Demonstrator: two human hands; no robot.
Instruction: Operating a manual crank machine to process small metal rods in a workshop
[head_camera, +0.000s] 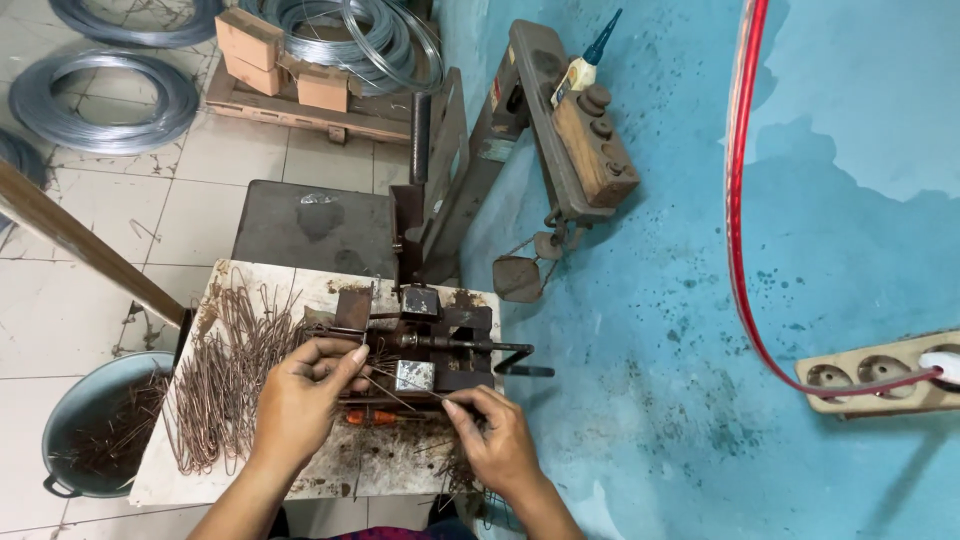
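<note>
The left hand (305, 395) is pinching a thin wire (392, 392) and the right hand (495, 440) is gripping its other end, feeding it squarely into the rusty bending jig (430, 345).

Coils of grey wire (105, 100) lie on the tiled floor at upper left; a teal bucket (85, 425) sits lower left; a beige power strip (880, 375) hangs at right on the blue wall.

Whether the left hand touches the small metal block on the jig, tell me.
Apart. The head view shows the left hand pinching a thin wire, with bare jig surface visible between its fingertips and the small metal block.
</note>
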